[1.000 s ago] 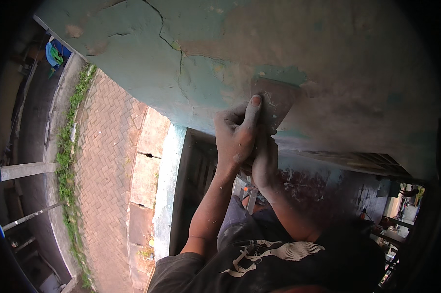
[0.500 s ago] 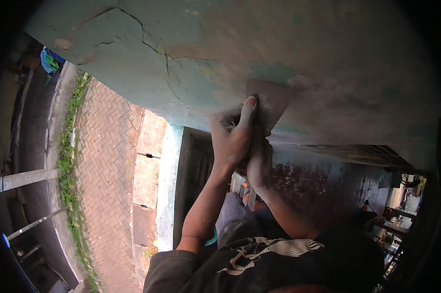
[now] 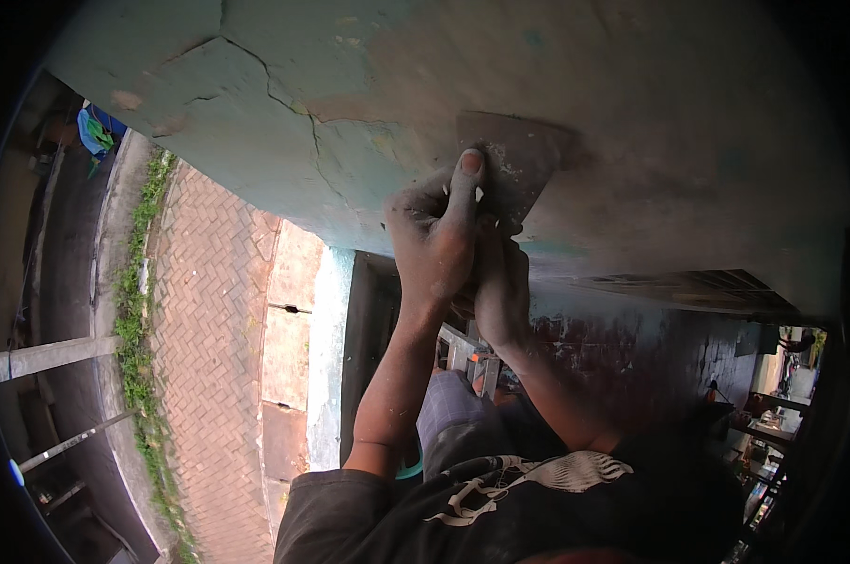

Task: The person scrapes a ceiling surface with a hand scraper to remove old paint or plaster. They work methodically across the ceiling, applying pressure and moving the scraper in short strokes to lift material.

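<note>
A wide, flat-bladed scraper [image 3: 528,164] lies against the worn greenish-grey painted wall [image 3: 284,179], its broad edge touching the surface. My left hand [image 3: 434,240] is closed on the scraper, the thumb pressed along its blade. Just below and to the right, my right hand [image 3: 502,291] is wrapped round the scraper's lower end, which the fingers hide. Grey dust coats both hands. Small pale chips show beside the left thumb. A long crack [image 3: 279,94] runs through the paint left of the blade.
A metal ladder [image 3: 472,359] shows in part below my hands. Left of the wall lie a brick-paved path [image 3: 209,301] and a strip of green plants [image 3: 138,329]. A dark, peeling wall [image 3: 622,362] and a slatted opening [image 3: 698,285] are at the right.
Both hands and the scraper have slid up and slightly left along the wall. Small chips have come loose around the left hand. The grip looks the same.
</note>
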`<state>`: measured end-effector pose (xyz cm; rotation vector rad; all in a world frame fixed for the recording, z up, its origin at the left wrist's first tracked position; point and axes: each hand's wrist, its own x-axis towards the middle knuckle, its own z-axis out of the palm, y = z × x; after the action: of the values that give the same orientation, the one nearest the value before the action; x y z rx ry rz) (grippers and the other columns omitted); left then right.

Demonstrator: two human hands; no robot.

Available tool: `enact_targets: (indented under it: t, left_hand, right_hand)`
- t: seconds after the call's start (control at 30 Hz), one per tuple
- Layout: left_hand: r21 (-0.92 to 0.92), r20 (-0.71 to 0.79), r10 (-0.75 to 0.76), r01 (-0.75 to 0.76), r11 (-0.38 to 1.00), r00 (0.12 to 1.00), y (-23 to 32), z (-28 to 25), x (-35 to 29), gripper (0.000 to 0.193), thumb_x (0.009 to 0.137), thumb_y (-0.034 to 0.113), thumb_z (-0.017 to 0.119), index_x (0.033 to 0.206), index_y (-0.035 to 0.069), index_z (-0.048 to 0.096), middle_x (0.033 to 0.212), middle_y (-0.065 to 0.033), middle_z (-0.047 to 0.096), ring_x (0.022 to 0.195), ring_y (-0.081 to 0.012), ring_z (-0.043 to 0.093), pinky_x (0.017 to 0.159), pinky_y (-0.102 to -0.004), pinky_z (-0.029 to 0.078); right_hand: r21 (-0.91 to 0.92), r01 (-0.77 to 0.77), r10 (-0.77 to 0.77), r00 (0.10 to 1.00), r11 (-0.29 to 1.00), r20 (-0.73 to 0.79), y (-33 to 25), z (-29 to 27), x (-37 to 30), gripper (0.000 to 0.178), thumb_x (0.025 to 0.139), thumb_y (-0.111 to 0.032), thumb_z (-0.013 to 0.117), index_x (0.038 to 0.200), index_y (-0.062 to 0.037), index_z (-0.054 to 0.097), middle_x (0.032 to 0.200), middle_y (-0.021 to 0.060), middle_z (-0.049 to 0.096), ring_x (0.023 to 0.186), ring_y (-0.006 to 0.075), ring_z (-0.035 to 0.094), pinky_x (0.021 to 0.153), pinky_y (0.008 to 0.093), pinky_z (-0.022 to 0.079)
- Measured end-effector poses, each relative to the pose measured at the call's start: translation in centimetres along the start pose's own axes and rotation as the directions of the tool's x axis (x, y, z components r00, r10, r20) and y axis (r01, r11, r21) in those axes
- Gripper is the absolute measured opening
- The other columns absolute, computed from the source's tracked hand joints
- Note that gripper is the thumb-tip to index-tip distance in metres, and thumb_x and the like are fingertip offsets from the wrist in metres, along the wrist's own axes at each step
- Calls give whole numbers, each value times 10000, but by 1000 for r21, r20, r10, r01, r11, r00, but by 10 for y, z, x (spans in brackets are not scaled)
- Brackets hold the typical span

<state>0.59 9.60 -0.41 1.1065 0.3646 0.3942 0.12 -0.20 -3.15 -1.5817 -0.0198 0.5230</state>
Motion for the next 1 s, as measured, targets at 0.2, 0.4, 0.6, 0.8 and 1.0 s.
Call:
enact_targets:
  t: [0.2, 0.4, 0.6, 0.8, 1.0]
  left_hand:
    - [142, -28, 101, -96, 985, 994, -17, 1, 3, 482, 1004, 296, 631, 683, -64, 621, 594, 28, 545, 579, -47, 455, 504, -254, 367]
    - [128, 2, 104, -104, 986, 995, -27, -1, -1, 486, 1003, 290, 628, 659, -51, 589, 577, 28, 526, 573, -44, 442, 495, -258, 345]
    - [94, 14, 148, -149, 984, 989, -8, 5, 0, 482, 1005, 305, 626, 686, -55, 627, 582, -1, 559, 585, -45, 480, 500, -253, 372]
    - [151, 2, 105, -104, 983, 994, -28, 6, -4, 507, 1000, 317, 633, 663, -62, 625, 595, -9, 580, 597, -49, 499, 509, -251, 390]
    - [37, 14, 57, -58, 998, 998, -24, 8, 0, 497, 997, 359, 629, 712, -47, 658, 636, -21, 610, 584, -74, 524, 530, -267, 416]
  right_hand:
    - [-52, 27, -29, 999, 998, -40, 2, -5, -3, 487, 1092, -405, 356, 1024, 27, 571, 731, -14, 549, 644, 30, 457, 547, 244, 387]
    - [86, -76, 86, 989, 993, -117, 12, -1, -8, 519, 1075, -460, 366, 832, -36, 544, 603, -10, 491, 489, 55, 443, 443, 275, 329]
    - [25, 53, -50, 992, 998, -116, 14, 1, -1, 525, 1074, -468, 366, 858, -31, 560, 602, -10, 497, 497, 55, 463, 449, 274, 341]
    - [-46, 120, -124, 987, 992, -106, 16, -9, -2, 443, 1078, -417, 379, 936, -38, 557, 640, -40, 498, 465, 29, 412, 399, 247, 295]
    - [114, 19, -16, 1000, 993, -24, 4, -8, -5, 460, 1083, -434, 368, 907, -45, 539, 611, -45, 476, 475, 20, 399, 410, 243, 295]
